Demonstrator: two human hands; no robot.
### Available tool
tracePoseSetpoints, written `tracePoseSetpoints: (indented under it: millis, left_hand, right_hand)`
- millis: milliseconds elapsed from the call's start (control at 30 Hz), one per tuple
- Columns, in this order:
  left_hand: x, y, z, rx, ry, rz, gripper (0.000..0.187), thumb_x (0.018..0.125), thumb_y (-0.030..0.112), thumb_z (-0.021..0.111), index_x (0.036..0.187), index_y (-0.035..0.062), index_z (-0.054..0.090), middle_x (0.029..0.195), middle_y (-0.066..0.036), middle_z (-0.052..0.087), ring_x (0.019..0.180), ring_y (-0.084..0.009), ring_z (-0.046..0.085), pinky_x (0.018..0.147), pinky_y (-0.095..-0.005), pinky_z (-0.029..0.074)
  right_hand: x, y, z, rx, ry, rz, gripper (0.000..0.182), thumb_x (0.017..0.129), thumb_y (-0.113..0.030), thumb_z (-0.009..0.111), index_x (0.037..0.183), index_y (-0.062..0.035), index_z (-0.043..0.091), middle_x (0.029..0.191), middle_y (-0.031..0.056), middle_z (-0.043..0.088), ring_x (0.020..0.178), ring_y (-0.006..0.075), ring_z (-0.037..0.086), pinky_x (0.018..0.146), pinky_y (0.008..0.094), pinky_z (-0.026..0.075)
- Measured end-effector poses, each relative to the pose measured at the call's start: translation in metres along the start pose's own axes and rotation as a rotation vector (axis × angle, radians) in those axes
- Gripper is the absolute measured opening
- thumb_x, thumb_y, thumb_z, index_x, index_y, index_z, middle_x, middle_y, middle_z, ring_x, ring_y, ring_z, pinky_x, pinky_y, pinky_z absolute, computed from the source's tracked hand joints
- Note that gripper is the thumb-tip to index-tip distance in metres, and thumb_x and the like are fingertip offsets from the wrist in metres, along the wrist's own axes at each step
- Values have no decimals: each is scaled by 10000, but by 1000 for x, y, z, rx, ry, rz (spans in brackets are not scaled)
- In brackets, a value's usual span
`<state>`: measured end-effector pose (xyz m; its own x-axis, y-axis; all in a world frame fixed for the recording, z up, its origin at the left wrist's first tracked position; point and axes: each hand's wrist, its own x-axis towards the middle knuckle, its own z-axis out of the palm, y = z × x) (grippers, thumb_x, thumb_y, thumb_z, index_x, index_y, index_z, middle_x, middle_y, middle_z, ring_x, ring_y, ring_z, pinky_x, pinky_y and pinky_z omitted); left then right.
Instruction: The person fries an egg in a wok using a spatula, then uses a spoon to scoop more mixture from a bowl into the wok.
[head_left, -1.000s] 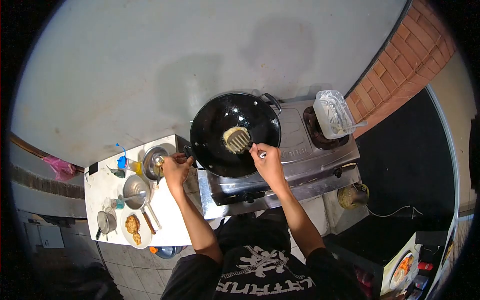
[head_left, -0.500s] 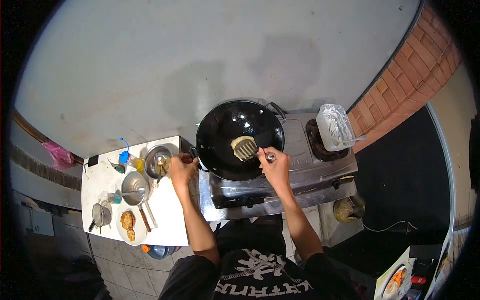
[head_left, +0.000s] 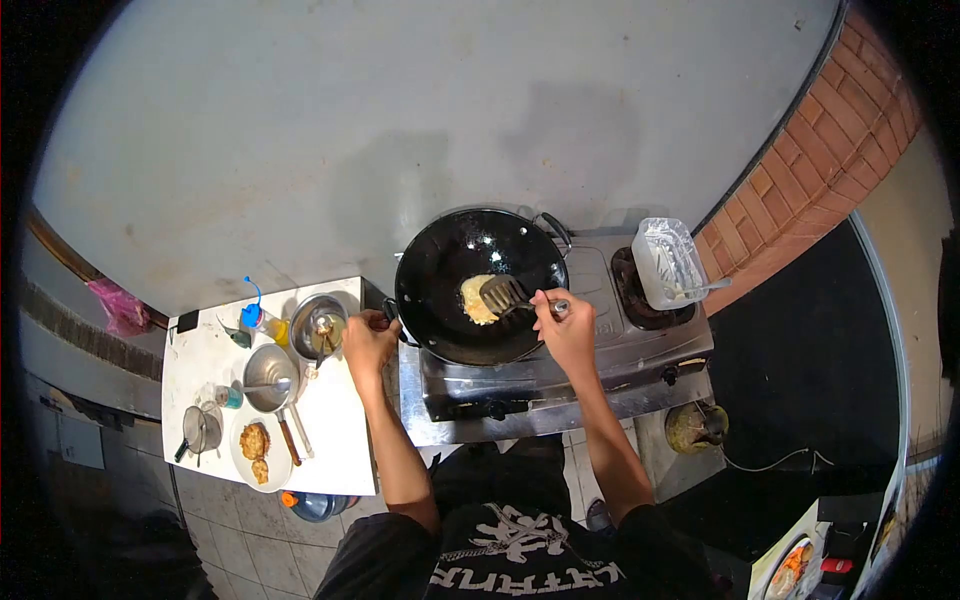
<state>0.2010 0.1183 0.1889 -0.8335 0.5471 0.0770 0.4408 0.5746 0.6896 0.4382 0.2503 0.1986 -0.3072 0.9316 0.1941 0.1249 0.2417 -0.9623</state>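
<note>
A black wok [head_left: 430, 320] sits on the left burner of a steel gas stove. On its bottom lies a pale yellow, roundish piece of frying batter or egg [head_left: 474, 302]. My right hand [head_left: 568, 328] is closed around the handle of a slotted metal spatula [head_left: 506, 295], whose blade overlaps the right side of that piece. At the wok's left side, my left hand [head_left: 368, 340] has its fingers closed on the black loop handle [head_left: 391, 309]; the fingertips are partly hidden.
A plastic tub [head_left: 668, 262] with a spoon stands over the right burner. Left of the stove, a white table [head_left: 345, 440] bears a metal bowl [head_left: 300, 345], a saucepan [head_left: 262, 402], a strainer [head_left: 203, 432], an oil bottle [head_left: 272, 326] and a plate [head_left: 280, 475] with browned fritters.
My right hand has moved right, bringing the spatula blade from over the piece's lower middle to its right side, at a more sideways angle. My left hand stays on the wok handle.
</note>
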Motion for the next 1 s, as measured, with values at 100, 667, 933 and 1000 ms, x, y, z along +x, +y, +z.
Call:
tracePoseSetpoints:
  millis: [100,667,933,1000]
  left_hand:
    - [-1,-2,1,-19,-1,-8,293,666,158,759,871,-40,691,767,-154,695,737,-270,690,709,-343,522]
    - [-5,1,-1,-18,-4,48,273,682,132,744,871,-53,677,739,-151,689,708,-255,687,700,-337,520]
    - [-3,-3,1,-36,-12,61,278,678,136,744,871,-53,676,742,-154,690,708,-254,689,696,-335,522]
    - [-1,-6,2,-66,-21,39,277,678,132,744,870,-55,675,744,-157,690,703,-248,689,693,-329,522]
  right_hand:
    - [-4,0,-4,-12,-9,-16,209,900,-132,613,776,36,632,549,32,577,478,78,567,426,235,413]
    - [-13,27,13,-100,-16,60,203,896,-140,601,780,20,651,565,84,612,471,129,596,459,279,435]
    - [-13,24,14,-120,-6,-28,210,898,-138,609,772,26,643,595,85,623,491,132,600,466,275,428]
    - [-12,18,14,-98,-23,8,215,902,-142,608,773,27,643,596,83,623,486,129,595,463,271,426]
